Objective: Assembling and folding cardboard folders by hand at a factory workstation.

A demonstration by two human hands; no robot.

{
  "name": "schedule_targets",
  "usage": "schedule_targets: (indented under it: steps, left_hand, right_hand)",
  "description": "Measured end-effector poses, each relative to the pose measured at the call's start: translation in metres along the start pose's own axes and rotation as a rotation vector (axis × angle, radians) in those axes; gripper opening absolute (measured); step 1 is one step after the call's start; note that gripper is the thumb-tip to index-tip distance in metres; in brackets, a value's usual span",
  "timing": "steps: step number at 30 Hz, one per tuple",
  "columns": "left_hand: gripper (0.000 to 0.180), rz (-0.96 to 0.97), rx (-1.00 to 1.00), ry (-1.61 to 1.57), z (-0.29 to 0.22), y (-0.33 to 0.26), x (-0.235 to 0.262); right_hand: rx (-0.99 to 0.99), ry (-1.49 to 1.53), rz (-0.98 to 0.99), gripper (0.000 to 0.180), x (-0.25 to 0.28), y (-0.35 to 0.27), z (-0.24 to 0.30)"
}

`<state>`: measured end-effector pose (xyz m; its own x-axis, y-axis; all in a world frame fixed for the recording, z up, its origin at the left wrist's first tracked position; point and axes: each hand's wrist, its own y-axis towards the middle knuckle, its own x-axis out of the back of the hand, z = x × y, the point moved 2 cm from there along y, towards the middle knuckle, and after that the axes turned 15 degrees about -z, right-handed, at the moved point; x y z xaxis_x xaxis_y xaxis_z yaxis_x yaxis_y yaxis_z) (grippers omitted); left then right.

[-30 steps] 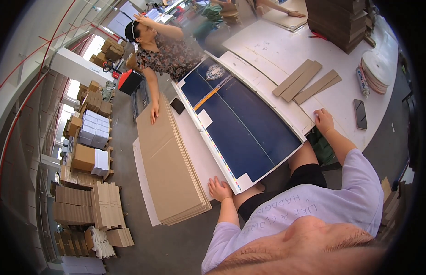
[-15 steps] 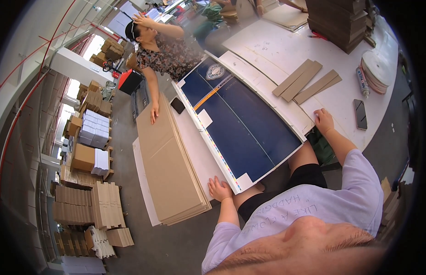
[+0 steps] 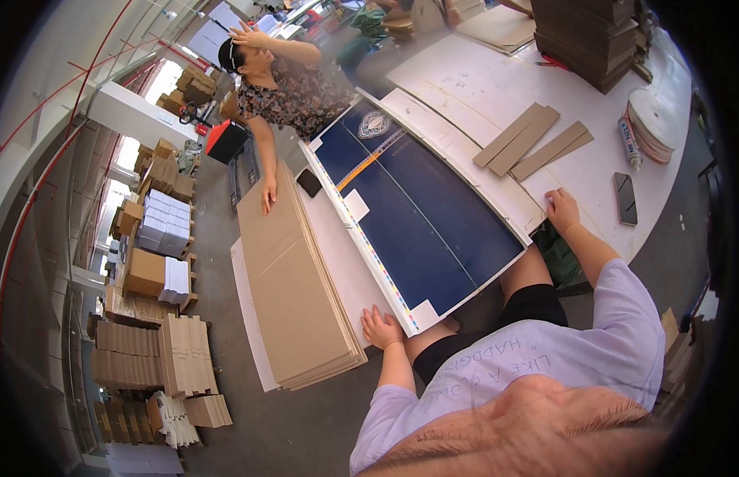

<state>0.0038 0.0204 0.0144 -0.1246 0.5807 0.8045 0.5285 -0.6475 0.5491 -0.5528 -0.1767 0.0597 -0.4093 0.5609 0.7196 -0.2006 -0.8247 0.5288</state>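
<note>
A large dark blue printed sheet (image 3: 417, 215) with white margins and a colour strip lies on the table in front of me. Across its far part rests a yellow ruler (image 3: 371, 161). My left hand (image 3: 381, 327) lies with fingers spread on the white tabletop, beside the sheet's near left corner, holding nothing. My right hand (image 3: 562, 210) rests at the table edge, right of the sheet, fingers apart and no object in it. Left of the sheet is a stack of brown cardboard sheets (image 3: 294, 278), where a co-worker's hand (image 3: 269, 195) touches the top.
Grey-brown board strips (image 3: 519, 137) lie on the right of the table, near a tube (image 3: 629, 143), a phone (image 3: 624, 198) and a white roll (image 3: 651, 118). A dark phone (image 3: 309, 183) sits beside the cardboard. Dark boards (image 3: 585, 40) are piled at the back.
</note>
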Motion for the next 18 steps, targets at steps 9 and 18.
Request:
schedule_targets:
  steps: [9,18]
  left_hand:
    - [0.047,-0.01,-0.014,0.051,0.001,0.001,0.0]
    - [0.048,0.001,-0.009,0.037,0.0,0.008,-0.001]
  right_hand:
    - [0.006,0.035,-0.027,0.02,-0.014,0.001,-0.006]
    - [0.01,0.078,0.005,0.025,-0.047,-0.004,-0.046]
